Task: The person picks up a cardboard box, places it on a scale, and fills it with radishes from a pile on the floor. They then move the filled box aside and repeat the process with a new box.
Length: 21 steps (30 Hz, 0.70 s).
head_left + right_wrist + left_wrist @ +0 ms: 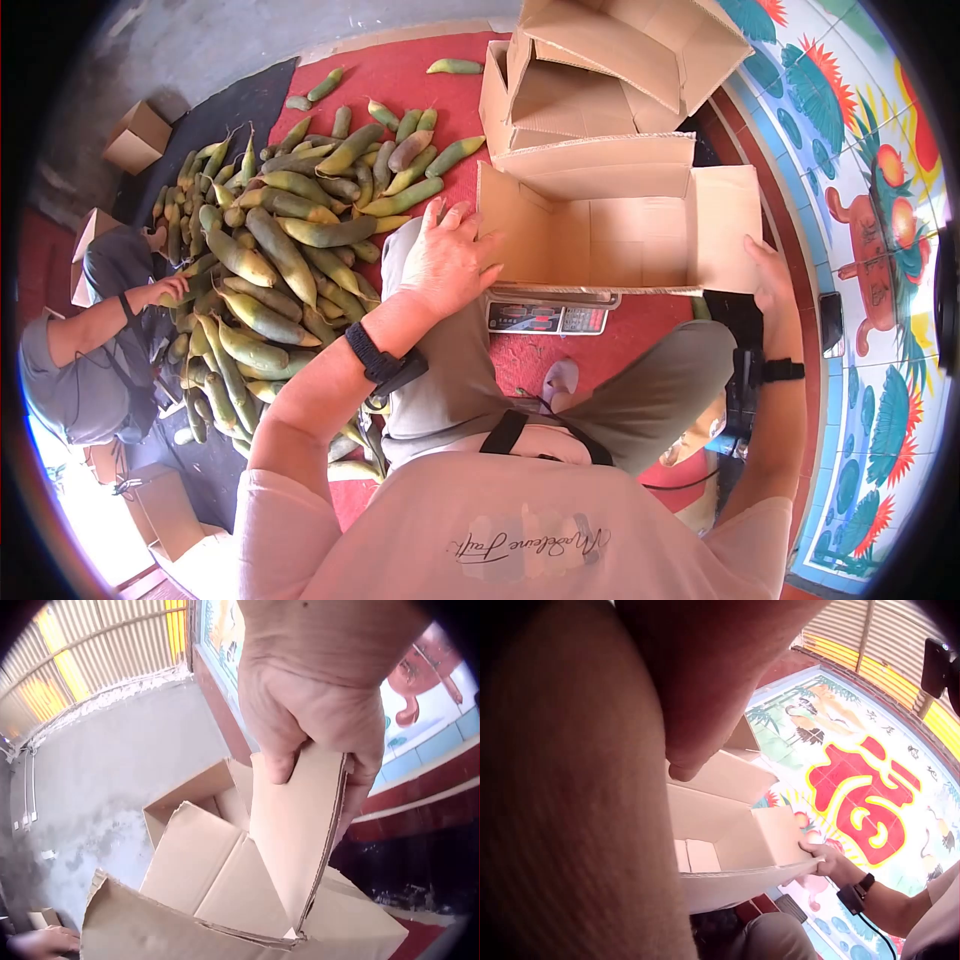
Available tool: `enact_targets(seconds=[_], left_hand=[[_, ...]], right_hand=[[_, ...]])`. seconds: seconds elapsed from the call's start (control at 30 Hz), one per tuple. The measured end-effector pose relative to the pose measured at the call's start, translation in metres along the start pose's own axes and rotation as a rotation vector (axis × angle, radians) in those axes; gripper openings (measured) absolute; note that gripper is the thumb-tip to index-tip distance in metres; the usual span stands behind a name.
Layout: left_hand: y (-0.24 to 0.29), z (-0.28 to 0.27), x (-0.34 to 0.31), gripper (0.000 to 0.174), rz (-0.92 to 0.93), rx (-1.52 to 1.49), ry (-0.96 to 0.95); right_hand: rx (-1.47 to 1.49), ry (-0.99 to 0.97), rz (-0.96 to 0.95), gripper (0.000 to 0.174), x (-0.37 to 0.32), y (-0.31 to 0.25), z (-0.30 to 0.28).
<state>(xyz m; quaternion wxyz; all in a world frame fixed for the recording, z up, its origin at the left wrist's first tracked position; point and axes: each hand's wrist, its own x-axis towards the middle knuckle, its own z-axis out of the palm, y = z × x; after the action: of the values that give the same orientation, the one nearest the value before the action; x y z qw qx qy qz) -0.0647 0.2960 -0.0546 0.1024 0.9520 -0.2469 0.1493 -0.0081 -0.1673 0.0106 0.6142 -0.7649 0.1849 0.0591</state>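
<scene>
An open-topped cardboard box (620,235) stands in front of me over an electronic scale (550,317), its flaps folded outward. My right hand (772,280) grips the box's right-hand flap. In the right wrist view the thumb lies on the flap's inner face, with fingers behind it. My left hand (447,255) is at the box's left side, fingers loosely spread, fingertips right at the edge. To its left lies a big heap of long green radishes (285,250) with pale tips. The box overlaps most of the scale in the head view.
More open cardboard boxes (610,60) are stacked behind the first one. Another person (75,330) sits at the left, one hand on the heap. A painted tile wall (870,300) runs along my right. Red cloth (520,365) covers the floor.
</scene>
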Motion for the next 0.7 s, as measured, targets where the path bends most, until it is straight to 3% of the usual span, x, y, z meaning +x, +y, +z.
enact_targets(seconds=[0.37, 0.7], left_hand=[[0.001, -0.001, 0.005, 0.039, -0.082, -0.008, 0.033], [0.004, 0.0, 0.008, 0.036, -0.085, 0.0, 0.031]], right_hand=[[0.14, -0.036, 0.185, 0.038, 0.056, 0.046, -0.007], [-0.247, 0.138, 0.088, 0.035, 0.098, 0.082, -0.011]])
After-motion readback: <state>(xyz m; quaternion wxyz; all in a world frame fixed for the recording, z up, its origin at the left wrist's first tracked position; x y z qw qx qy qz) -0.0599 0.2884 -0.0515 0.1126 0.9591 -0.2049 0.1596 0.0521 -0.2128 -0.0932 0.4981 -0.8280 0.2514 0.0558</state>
